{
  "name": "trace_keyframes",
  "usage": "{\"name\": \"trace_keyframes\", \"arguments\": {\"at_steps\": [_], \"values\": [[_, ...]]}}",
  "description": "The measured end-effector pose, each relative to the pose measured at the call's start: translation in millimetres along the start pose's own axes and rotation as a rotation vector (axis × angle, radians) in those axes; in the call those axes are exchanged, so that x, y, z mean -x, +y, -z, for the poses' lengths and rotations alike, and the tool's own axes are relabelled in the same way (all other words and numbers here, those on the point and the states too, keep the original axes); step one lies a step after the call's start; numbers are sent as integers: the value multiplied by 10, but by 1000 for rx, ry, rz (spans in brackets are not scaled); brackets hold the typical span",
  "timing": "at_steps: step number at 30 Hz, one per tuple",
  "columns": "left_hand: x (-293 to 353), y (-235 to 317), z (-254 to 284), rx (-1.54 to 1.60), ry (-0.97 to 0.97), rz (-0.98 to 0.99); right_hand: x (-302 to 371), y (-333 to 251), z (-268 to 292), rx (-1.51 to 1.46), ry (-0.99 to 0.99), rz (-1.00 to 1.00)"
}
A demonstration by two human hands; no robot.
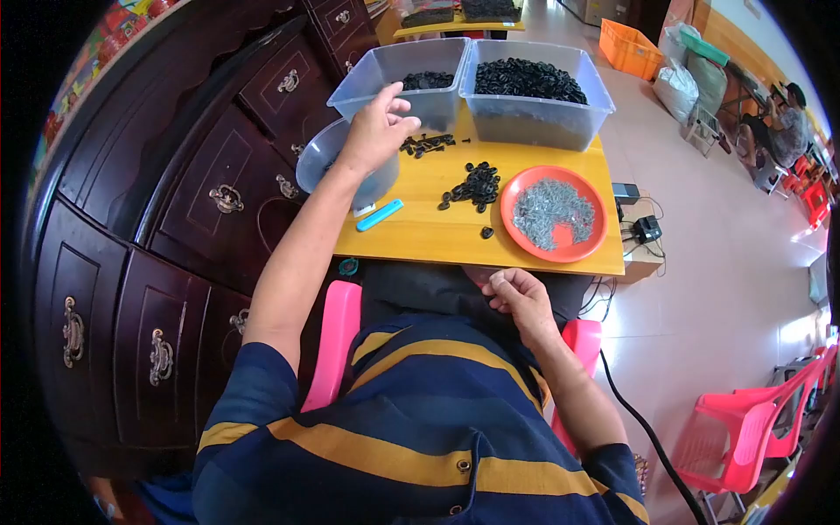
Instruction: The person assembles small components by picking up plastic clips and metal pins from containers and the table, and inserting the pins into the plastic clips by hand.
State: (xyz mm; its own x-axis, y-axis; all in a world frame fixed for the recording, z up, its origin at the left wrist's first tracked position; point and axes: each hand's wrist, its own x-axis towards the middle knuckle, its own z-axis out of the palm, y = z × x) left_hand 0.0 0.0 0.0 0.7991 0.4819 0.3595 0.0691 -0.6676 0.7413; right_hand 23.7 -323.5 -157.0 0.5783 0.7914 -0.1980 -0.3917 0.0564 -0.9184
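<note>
My left hand (378, 129) reaches out over a round clear bowl (317, 162) at the table's left edge, fingers loosely curled; I cannot tell whether it holds anything. My right hand (518, 293) rests near my lap at the table's front edge, fingers pinched together. On the yellow table (429, 232) lies a pile of small black parts (474, 185), with more black parts (427, 143) near my left hand. An orange plate (555, 249) holds small grey metal pieces.
Two clear bins stand at the table's far side: the left bin (398, 74) with few black parts, the right bin (538, 105) nearly full. A blue cutter (380, 214) lies near the bowl. Dark wooden drawers (188, 210) stand to the left. Pink chairs (744, 429) and a cable lie right.
</note>
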Motion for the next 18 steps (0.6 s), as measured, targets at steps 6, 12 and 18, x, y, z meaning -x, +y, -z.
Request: {"name": "trace_keyframes", "arguments": {"at_steps": [6, 12, 18], "values": [[681, -147, -657, -153, -266, -140, 16, -7, -90, -28, 9, 3], [1001, -135, -1136, -276, -352, -279, 3, -15, -24, -7, -1, -34], [1056, -163, -1292, -367, -305, -257, 12, -59, -43, 7, -3, -21]]}}
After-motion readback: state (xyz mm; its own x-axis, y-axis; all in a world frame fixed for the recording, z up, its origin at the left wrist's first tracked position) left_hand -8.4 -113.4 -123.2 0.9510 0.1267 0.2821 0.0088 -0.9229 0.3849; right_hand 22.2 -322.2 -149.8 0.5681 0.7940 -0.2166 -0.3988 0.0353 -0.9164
